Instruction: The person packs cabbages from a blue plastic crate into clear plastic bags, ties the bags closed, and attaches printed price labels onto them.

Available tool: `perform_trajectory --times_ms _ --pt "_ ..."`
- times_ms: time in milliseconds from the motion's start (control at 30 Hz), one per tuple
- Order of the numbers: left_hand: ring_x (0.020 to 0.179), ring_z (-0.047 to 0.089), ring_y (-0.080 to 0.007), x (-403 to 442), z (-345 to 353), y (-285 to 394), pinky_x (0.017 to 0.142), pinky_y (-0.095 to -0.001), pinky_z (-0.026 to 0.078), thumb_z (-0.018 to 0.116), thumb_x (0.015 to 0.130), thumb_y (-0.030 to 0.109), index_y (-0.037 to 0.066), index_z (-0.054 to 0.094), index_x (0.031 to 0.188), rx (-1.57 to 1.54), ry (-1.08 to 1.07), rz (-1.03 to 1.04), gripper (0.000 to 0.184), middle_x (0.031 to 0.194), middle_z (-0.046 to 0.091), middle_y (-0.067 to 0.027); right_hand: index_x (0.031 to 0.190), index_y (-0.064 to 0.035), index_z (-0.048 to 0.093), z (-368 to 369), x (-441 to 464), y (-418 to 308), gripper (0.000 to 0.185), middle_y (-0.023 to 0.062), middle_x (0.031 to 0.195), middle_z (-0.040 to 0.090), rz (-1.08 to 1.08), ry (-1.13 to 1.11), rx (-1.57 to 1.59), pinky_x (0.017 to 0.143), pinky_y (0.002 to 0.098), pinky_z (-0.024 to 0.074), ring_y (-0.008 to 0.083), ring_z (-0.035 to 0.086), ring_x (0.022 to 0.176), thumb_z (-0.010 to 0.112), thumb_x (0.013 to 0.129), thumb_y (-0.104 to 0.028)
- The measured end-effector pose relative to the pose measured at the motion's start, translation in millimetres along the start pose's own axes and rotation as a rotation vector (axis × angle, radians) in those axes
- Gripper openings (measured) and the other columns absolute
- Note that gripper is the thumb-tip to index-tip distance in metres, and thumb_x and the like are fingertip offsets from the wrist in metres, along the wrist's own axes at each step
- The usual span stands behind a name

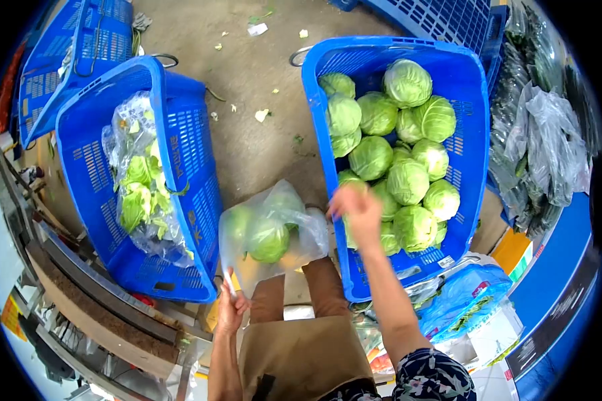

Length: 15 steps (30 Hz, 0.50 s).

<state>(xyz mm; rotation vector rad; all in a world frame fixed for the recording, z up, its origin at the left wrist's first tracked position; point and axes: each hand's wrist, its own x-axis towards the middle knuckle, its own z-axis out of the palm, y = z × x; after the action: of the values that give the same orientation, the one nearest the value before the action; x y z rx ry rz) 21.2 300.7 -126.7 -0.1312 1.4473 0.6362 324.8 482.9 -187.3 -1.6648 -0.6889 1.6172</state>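
My left hand (pixel 231 309) is closed on the edge of a clear plastic bag (pixel 308 234), which is spread out in front of my legs. Inside the bag lie a few green cabbages; the nearest cabbage (pixel 269 240) shows plainly, the others are dimmed by the plastic. Over the left rim of a blue crate (pixel 338 267) hangs my right hand (pixel 356 208), its fingers smeared by motion. Several round cabbages (pixel 408 182) are heaped in that crate, close to my right hand. Whether this hand holds anything cannot be made out.
Another blue crate (pixel 211 194) at left holds loose leaves (pixel 137 194) and plastic film. More blue crates (pixel 120 33) stand at the upper left. Bagged dark green produce (pixel 548 134) lies at right. Leaf scraps (pixel 261 115) litter the floor. Wooden boards (pixel 93 307) line the lower left.
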Motion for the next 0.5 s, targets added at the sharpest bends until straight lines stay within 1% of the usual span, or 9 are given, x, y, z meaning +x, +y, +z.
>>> perform_trajectory --times_ms 33,67,100,133,167,267,367,400,500 --pt "0.043 0.023 -0.0071 0 2 3 0.060 -0.0279 0.039 0.030 0.092 0.060 0.023 0.026 0.143 -0.058 -0.001 0.009 0.062 0.054 0.023 0.0064 0.112 0.0046 0.056 -5 35 -29 0.044 0.0131 0.093 0.065 -0.116 0.261 -0.225 0.072 0.0296 0.0498 0.0172 0.062 0.080 0.069 0.080 -0.022" --pt "0.043 0.023 -0.0071 2 3 2 0.059 -0.0279 0.039 0.030 0.092 0.059 0.023 0.026 0.143 -0.038 -0.008 -0.005 0.062 0.054 0.024 0.0062 0.125 0.0033 0.046 -23 82 -18 0.073 0.0221 0.117 0.055 -0.301 0.334 -0.510 0.089 0.0394 0.0445 0.0275 0.055 0.105 0.076 0.071 -0.036" --pt "0.043 0.023 -0.0072 3 2 0 0.059 -0.0279 0.039 0.030 0.093 0.058 0.023 0.027 0.143 -0.015 -0.013 -0.017 0.061 0.054 0.025 0.0061 0.136 0.0019 0.033 -29 124 -14 0.102 0.0262 0.136 0.036 -0.227 0.345 -0.638 0.103 0.0453 0.0315 0.0344 0.035 0.127 0.080 0.060 -0.047" --pt "0.043 0.024 -0.0072 6 1 -2 0.059 -0.0278 0.039 0.031 0.093 0.058 0.022 0.027 0.142 0.011 -0.015 -0.027 0.061 0.054 0.025 0.0059 0.140 0.0016 0.024 -29 157 -11 0.113 0.0271 0.141 0.026 -0.162 0.328 -0.739 0.108 0.0462 0.0261 0.0364 0.026 0.132 0.082 0.056 -0.047" --pt "0.044 0.024 -0.0070 9 0 -5 0.058 -0.0270 0.040 0.033 0.093 0.056 0.022 0.027 0.142 0.029 -0.011 -0.013 0.060 0.054 0.026 0.0059 0.141 0.0017 0.022 -27 187 -3 0.118 0.0257 0.139 0.032 -0.151 0.306 -0.729 0.108 0.0426 0.0281 0.0345 0.031 0.130 0.085 0.052 -0.045" --pt "0.046 0.025 -0.0068 12 10 0 0.056 -0.0256 0.038 0.034 0.094 0.054 0.022 0.028 0.142 0.028 -0.001 0.022 0.058 0.055 0.027 0.0061 0.140 0.0010 0.025 -30 226 0 0.114 0.0246 0.138 0.035 -0.054 0.006 -0.429 0.105 0.0405 0.0337 0.0322 0.038 0.126 0.088 0.052 -0.035" --pt "0.048 0.027 -0.0075 24 11 -2 0.052 -0.0238 0.036 0.041 0.094 0.050 0.021 0.024 0.144 -0.027 0.000 -0.025 0.060 0.057 0.028 0.0059 0.130 0.0047 0.041 -39 228 22 0.092 0.0174 0.113 0.058 -0.198 0.000 -0.474 0.088 0.0310 0.0466 0.0228 0.058 0.099 0.085 0.057 -0.026" --pt "0.049 0.028 -0.0081 26 16 2 0.050 -0.0236 0.035 0.043 0.094 0.048 0.020 0.022 0.144 -0.016 0.014 -0.032 0.062 0.058 0.029 0.0048 0.130 0.0046 0.040 -34 215 7 0.095 0.0179 0.113 0.058 -0.098 0.013 -0.402 0.083 0.0328 0.0501 0.0233 0.059 0.098 0.087 0.054 -0.028" --pt "0.048 0.030 -0.0093 34 20 9 0.054 -0.0253 0.038 0.042 0.095 0.046 0.024 0.020 0.145 -0.038 -0.009 -0.052 0.059 0.057 0.030 0.0036 0.127 0.0028 0.042 -58 209 37 0.074 0.0138 0.110 0.058 -0.032 0.069 0.201 0.084 0.0315 0.0488 0.0214 0.059 0.095 0.079 0.068 -0.020"
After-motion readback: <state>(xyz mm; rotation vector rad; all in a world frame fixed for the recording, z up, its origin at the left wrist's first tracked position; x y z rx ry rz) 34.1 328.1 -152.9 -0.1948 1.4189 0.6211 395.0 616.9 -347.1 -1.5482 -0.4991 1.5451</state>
